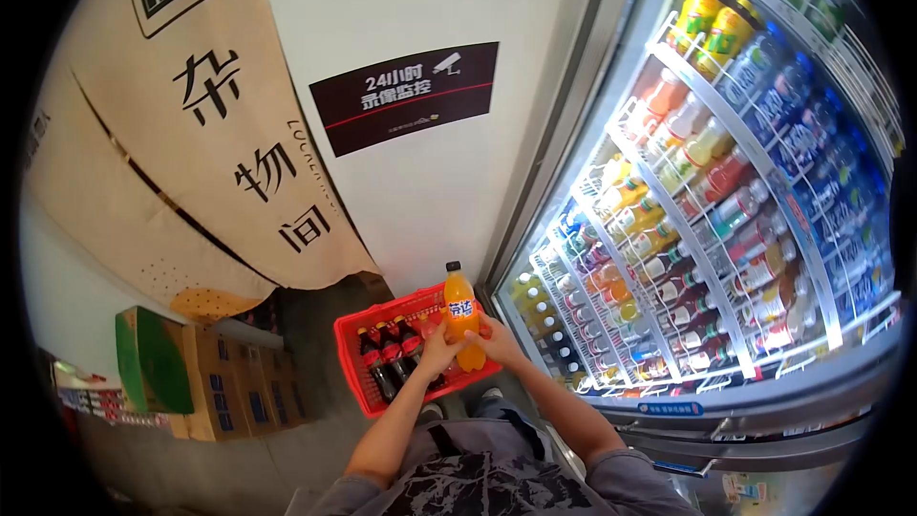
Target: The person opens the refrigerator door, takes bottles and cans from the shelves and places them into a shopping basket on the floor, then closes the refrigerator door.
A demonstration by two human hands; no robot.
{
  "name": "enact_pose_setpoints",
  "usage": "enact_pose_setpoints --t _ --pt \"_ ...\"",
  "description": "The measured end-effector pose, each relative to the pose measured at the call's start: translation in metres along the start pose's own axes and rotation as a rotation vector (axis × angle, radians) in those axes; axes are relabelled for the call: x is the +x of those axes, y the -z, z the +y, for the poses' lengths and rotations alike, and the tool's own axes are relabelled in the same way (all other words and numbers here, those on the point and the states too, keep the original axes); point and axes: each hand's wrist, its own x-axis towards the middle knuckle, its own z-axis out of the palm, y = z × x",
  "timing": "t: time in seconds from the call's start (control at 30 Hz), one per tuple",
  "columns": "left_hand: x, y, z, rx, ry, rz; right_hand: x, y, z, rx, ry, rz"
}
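Note:
An orange soda bottle point(459, 298) with a dark cap stands nearly upright between my hands, above a red plastic basket point(355, 377). My left hand point(440, 349) is closed around its left side, and my right hand point(498, 342) grips it from the right. Below, in the basket, lie several cola bottles point(390, 352) with red labels and dark caps, side by side. The right part of the basket's inside is partly hidden by my hands and the orange bottle.
To the right stands a lit drinks cooler point(669, 220) with tilted wire shelves full of bottles. Stacked cardboard boxes point(215, 387) and a green round-edged item point(148, 360) are at left. A beige curtain point(191, 134) hangs beside a white wall with a dark sign point(406, 96).

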Motion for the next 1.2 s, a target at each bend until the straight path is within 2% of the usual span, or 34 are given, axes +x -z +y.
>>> enact_pose_setpoints --t 0.07,0.1,0.17,0.33,0.37,0.43,0.5,0.57,0.7,0.9,1.07,1.2 --pt "0.000 0.004 -0.016 -0.008 0.039 0.005 0.006 -0.001 0.001 -0.299 0.061 0.001" --pt "0.000 0.002 -0.022 -0.017 0.036 0.034 0.014 0.000 0.014 -0.278 0.075 -0.032" --pt "-0.003 0.000 -0.037 0.180 0.027 0.190 0.025 0.002 0.041 -0.347 0.055 -0.089" --pt "0.010 0.008 -0.116 0.372 0.015 0.311 0.039 -0.003 0.115 -0.519 0.049 -0.154" --pt "0.012 0.009 -0.131 0.404 0.015 0.328 0.042 -0.005 0.128 -0.530 -0.041 -0.147" --pt "0.014 0.008 -0.129 0.429 0.027 0.353 0.045 -0.008 0.148 -0.502 -0.071 -0.159" --pt "0.014 0.006 -0.136 0.477 0.179 0.379 0.050 -0.010 0.163 -0.478 -0.103 -0.172" --pt "0.018 0.008 -0.157 0.499 0.195 0.411 0.047 -0.017 0.172 -0.471 -0.154 -0.097" --pt "0.019 0.010 -0.176 0.545 0.179 0.449 0.049 -0.025 0.168 -0.496 -0.242 -0.129" --pt "0.029 0.012 -0.181 0.557 0.271 0.458 0.057 -0.030 0.179 -0.545 -0.237 -0.075" --pt "0.035 0.018 -0.193 0.537 0.321 0.425 0.061 -0.038 0.220 -0.694 -0.107 -0.004" --pt "0.036 0.018 -0.209 0.537 0.302 0.451 0.062 -0.044 0.214 -0.672 -0.251 0.019"
